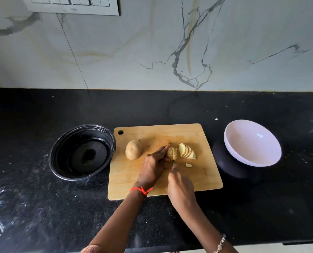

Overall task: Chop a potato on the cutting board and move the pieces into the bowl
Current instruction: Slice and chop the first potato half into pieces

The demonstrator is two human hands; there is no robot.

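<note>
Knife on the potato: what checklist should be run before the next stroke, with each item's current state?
1. Left hand holds the part-cut potato on the cutting board: ok.
2. That hand clear of the knife: cannot tell, its fingers sit right beside the blade.
3. Right hand grips the knife: ok.
4. Cut slices lie right of the blade, out of its path: ok.
5. White bowl stands right of the board, nothing in it: ok.

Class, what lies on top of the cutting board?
Whole potato, fanned slices, one loose piece, knife; left hand half hides the part-cut potato, right hand the knife handle.
</note>
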